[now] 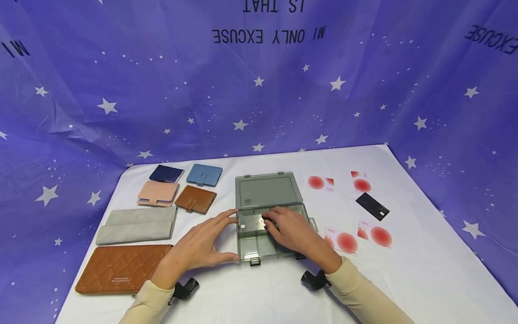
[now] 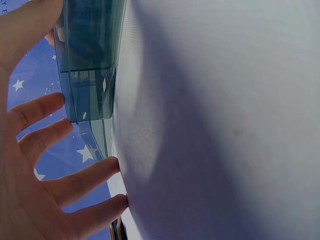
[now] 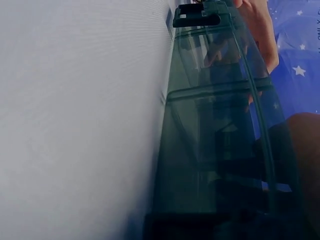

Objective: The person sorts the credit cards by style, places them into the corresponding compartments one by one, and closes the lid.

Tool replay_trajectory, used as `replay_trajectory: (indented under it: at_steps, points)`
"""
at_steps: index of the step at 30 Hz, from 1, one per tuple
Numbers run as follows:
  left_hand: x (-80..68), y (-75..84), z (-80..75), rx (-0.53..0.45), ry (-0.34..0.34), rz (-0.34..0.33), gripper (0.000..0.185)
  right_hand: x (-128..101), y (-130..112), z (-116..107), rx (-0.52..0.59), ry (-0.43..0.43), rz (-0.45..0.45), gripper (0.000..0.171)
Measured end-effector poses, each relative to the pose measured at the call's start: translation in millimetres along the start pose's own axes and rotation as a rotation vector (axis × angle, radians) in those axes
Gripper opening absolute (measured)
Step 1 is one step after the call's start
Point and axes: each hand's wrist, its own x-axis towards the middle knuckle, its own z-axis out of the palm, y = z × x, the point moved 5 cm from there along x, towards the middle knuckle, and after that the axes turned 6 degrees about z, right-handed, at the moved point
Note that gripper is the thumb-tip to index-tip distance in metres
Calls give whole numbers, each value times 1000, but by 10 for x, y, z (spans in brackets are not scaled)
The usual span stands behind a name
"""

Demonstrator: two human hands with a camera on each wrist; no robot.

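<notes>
A clear grey plastic compartment box [image 1: 247, 245] lies on the white table with its lid [image 1: 267, 191] folded back. My left hand [image 1: 198, 243] spreads along the left side of the box, thumb by the front corner and fingertips by the back one. In the left wrist view its fingers [image 2: 75, 187] are fairly straight beside the box wall [image 2: 90, 50]. My right hand [image 1: 293, 229] reaches into the box from the right, fingers bent. Its thumb and fingertips pinch the right end of a dark card [image 1: 252, 221] with a small chip, over the back-left compartments.
Left lie a navy card holder [image 1: 167, 173], a light blue one [image 1: 204, 174], a pink one [image 1: 158, 193], a brown one [image 1: 196, 199], a grey wallet [image 1: 135, 225] and a quilted brown wallet [image 1: 121, 270]. Right lie a black card [image 1: 372, 206] and several red-and-white cards [image 1: 321, 183].
</notes>
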Motion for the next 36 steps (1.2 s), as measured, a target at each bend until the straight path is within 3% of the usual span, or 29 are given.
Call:
replay_trajectory:
  at_steps: [7, 12, 16, 22, 31, 36]
  points:
    - [-8, -4, 13, -9, 2, 1, 90, 2, 134, -152, 8, 20, -44, 24]
    - [-14, 2, 24, 15, 6, 10, 90, -71, 514, -482, 89, 144, -42, 25]
    - [-19, 5, 23, 30, 8, 6, 90, -192, 894, -711, 90, 189, 31, 33]
    - [-25, 4, 34, 31, -2, -5, 90, -438, 1394, -907, 59, 177, 175, 35]
    - [-26, 5, 39, 11, -14, -12, 89, -822, 1960, -987, 30, 139, 323, 43]
    - [-24, 15, 47, 46, -3, 11, 90, -1018, 2243, -987, -6, 122, 392, 46]
